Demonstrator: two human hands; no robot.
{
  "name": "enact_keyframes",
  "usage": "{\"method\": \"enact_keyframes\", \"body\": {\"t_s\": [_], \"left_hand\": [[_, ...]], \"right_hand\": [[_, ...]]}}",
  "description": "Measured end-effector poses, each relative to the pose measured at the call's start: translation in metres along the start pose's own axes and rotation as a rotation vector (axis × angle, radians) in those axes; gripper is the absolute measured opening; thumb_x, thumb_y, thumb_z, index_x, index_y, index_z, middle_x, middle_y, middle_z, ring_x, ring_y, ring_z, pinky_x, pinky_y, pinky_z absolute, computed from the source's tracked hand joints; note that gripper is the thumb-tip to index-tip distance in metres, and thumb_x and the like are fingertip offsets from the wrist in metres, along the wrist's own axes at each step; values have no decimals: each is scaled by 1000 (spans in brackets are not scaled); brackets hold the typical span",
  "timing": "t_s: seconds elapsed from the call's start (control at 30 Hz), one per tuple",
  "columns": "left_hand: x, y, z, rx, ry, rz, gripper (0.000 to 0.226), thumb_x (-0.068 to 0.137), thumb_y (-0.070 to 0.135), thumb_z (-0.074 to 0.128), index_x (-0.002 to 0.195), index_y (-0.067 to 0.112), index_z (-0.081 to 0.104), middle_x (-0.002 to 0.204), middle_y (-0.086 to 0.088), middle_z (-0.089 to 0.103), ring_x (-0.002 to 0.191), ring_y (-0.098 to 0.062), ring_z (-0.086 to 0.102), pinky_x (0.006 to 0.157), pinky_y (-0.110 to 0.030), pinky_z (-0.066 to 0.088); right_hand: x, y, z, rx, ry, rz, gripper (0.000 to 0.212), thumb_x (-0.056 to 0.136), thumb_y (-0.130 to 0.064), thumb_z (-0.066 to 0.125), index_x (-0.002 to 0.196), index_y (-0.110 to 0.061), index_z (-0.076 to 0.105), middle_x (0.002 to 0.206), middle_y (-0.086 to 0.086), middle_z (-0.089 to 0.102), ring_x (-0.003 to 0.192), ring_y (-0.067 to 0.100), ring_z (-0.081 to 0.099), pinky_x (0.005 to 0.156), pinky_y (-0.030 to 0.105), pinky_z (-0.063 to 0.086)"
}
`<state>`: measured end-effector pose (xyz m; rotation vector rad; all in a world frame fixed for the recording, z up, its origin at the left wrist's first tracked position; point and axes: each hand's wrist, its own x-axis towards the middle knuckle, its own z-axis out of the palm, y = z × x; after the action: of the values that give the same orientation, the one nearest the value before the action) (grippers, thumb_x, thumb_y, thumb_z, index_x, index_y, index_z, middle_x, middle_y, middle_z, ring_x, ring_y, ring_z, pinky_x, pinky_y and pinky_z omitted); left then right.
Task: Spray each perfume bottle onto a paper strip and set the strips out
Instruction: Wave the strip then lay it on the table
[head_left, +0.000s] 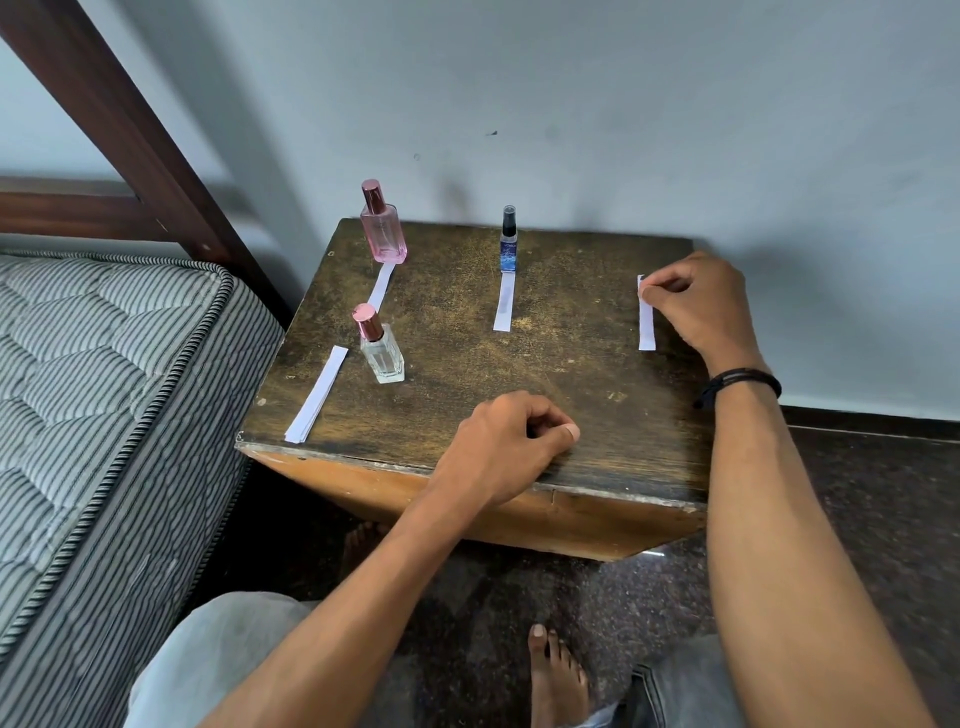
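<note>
Strip top under right hand, bottle label unreadable

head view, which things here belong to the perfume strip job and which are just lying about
Part of the job: pink bottle, blue spray bottle, clear bottle, left strip, middle strip, right strip pinched by the right hand, stack of spare strips, wooden table.
Just lying about: striped mattress, bed frame, black wristband.
</note>
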<state>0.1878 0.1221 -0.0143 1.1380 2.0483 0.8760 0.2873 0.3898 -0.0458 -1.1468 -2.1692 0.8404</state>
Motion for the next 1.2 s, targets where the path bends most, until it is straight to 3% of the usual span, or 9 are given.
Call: {"method": "enact_keyframes", "body": {"t_s": [0.13,0.33,0.5,0.63,0.73,0.87,0.97,1.07,1.2], "left_hand": [[0,1,1,-7,5,-9,12,93,38,68,91,29,75,84,16,70,76,0,63,80,-29,55],[-1,2,0,-95,62,18,11,94,35,69,92,27,77,84,15,72,71,0,63,74,-29,56],[-15,10,-22,-492,782,368,6,97,20,63,96,16,68,85,0,65,67,-15,55,54,-31,45],[-20,2,-56,-633,1093,434,12,95,5,56,100,16,57,91,-5,56,77,-19,53,65,-33,46],[-20,-10,-75,-794,1203,313,20,91,-3,51,103,13,55,97,-2,52,87,-10,52,81,-28,44],[-19,-33,-86,-924,1188,42,30,91,-5,46,107,16,60,102,1,56,96,-12,52,90,-30,45],[-15,-46,-86,-990,1027,-198,34,94,-2,44,118,18,59,109,1,58,99,-10,56,90,-24,46],[-10,-52,-80,-1028,827,-371,33,98,6,47,122,25,57,108,3,64,101,-10,60,92,-24,46],[-7,-49,-71,-999,718,-403,32,96,11,48,120,27,60,116,1,70,110,-13,63,100,-30,47]], "right_hand": [[-3,-4,-5,149,54,31,17,87,-17,74,81,-33,76,90,-14,74,88,4,69,80,16,51],[-5,-11,-14,263,127,50,14,88,-15,75,89,-29,79,89,-12,76,83,9,71,86,32,61],[-12,-42,-10,312,172,4,11,90,-13,74,94,-22,80,88,-6,76,82,10,69,86,41,62],[-32,-87,18,328,38,-108,15,91,-16,76,92,-30,78,88,-18,74,81,-6,67,76,10,51],[-49,-120,49,291,-104,-224,12,92,-15,76,97,-26,78,90,-21,72,80,-13,64,72,3,46],[-67,-146,83,268,-378,-312,24,89,-18,80,112,-24,76,99,-16,71,88,-8,65,77,3,47],[-77,-154,102,247,-580,-314,45,84,-25,86,126,-24,70,111,-9,67,98,0,65,87,10,52],[-84,-156,116,209,-597,-297,55,81,-27,89,131,-22,67,114,-9,66,101,1,63,89,18,55],[-89,-155,128,165,-591,-327,54,84,-34,86,132,-21,67,112,-9,70,99,-1,66,84,14,53]]}}
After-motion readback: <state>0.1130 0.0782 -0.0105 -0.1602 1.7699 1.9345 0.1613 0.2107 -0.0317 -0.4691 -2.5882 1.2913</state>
